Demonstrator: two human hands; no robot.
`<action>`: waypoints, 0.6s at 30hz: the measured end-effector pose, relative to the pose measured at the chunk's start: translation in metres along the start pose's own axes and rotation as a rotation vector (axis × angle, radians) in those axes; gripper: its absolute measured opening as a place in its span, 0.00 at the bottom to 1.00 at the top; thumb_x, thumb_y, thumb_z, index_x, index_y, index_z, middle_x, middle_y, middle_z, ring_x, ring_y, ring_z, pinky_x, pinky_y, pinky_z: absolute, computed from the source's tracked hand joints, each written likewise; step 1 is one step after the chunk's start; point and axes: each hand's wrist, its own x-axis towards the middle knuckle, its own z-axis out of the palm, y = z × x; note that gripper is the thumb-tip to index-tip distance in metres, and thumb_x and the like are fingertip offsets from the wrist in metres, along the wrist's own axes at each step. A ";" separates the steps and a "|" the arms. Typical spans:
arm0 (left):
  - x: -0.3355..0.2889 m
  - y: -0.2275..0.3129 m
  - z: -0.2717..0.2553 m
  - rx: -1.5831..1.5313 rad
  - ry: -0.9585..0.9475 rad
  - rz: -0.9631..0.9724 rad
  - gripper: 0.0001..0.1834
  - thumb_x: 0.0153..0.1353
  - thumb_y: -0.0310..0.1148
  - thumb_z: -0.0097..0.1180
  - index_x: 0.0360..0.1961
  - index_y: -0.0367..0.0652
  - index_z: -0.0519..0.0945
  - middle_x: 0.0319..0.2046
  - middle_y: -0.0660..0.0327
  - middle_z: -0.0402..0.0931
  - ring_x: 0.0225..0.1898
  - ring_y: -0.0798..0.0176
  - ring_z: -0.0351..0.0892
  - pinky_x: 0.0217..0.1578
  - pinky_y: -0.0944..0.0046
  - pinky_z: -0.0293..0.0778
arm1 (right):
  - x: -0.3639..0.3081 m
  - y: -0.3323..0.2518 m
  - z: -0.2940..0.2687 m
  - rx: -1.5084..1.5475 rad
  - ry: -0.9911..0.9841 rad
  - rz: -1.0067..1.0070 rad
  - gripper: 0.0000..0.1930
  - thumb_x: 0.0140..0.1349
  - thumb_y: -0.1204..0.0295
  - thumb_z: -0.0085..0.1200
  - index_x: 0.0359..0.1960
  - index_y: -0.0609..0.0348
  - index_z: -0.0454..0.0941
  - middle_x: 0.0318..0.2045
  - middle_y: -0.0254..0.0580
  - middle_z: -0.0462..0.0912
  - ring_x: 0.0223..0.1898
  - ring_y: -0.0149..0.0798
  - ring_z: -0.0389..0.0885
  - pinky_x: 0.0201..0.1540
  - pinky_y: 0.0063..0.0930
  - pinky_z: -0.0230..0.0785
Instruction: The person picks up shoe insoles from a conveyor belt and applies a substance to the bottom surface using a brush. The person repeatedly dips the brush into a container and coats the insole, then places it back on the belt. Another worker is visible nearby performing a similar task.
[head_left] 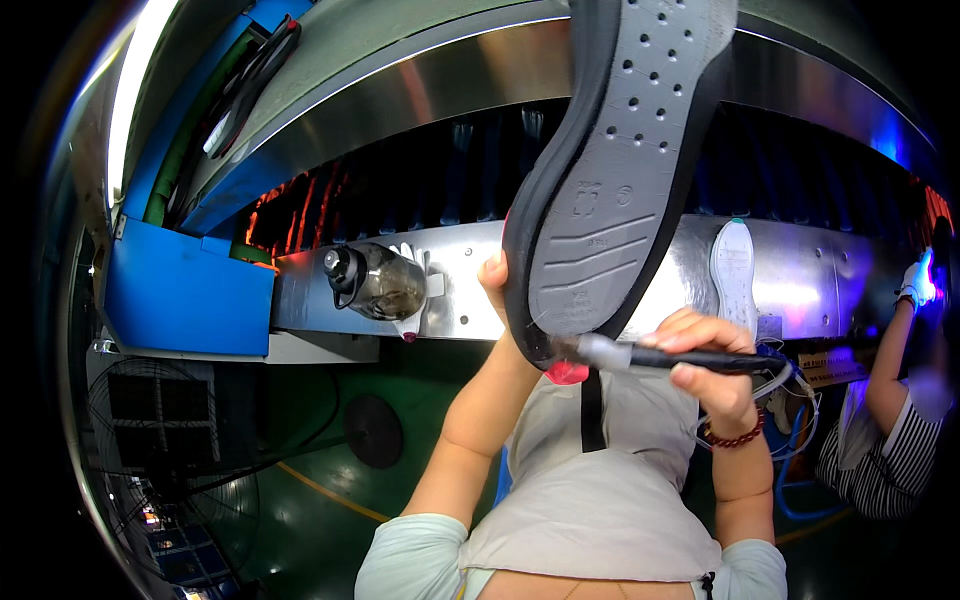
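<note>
The room has a green floor [300, 510], and a shiny metal bench [460, 300] runs from side to side.

The left hand [497, 285] grips the shoe [610, 220] by its side, though most of those fingers are hidden behind it. The right hand [725, 392] pinches a black brush [655, 357] like a fat pen. The shoe is held up in the air over the bench, with its grey bottom facing up. The blurry brush tip is at the shoe end closest to the person, by a little red part [567, 373]. I cannot tell if the tip touches.

It looks like the step now is brushing along the shoe's dark rim. I think the next move calls for a still left hand and a soft, slow right hand, so the brush stays on the rim and does not smear the grey bottom.

Farther out, a white sole [735, 272] lies toward the right end of the bench, reaching its near edge. A dark see-through bottle [392, 284] is near the bench's left end. Past the right end, another person [880, 455] in stripes reaches into blue light.
</note>
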 end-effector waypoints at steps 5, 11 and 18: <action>0.007 0.004 0.002 -0.004 -0.031 -0.118 0.33 0.46 0.46 0.50 0.49 0.32 0.65 0.44 0.48 0.69 0.42 0.56 0.72 0.44 0.62 0.70 | 0.014 -0.019 -0.002 -0.462 -0.278 -0.043 0.11 0.39 0.84 0.56 0.28 0.64 0.77 0.30 0.45 0.80 0.34 0.38 0.76 0.40 0.26 0.67; 0.009 0.006 0.005 0.046 0.118 -0.181 0.27 0.48 0.42 0.48 0.46 0.33 0.68 0.41 0.49 0.72 0.39 0.56 0.74 0.41 0.61 0.71 | 0.013 -0.014 -0.005 -0.436 -0.242 -0.024 0.11 0.40 0.84 0.56 0.29 0.65 0.77 0.30 0.47 0.79 0.34 0.38 0.77 0.39 0.26 0.67; 0.014 0.009 0.006 0.068 0.219 -0.256 0.26 0.50 0.44 0.46 0.44 0.34 0.70 0.40 0.50 0.73 0.37 0.56 0.75 0.39 0.60 0.73 | 0.008 -0.004 -0.002 -0.315 -0.172 0.024 0.09 0.42 0.84 0.56 0.29 0.64 0.77 0.32 0.48 0.79 0.36 0.38 0.78 0.41 0.25 0.69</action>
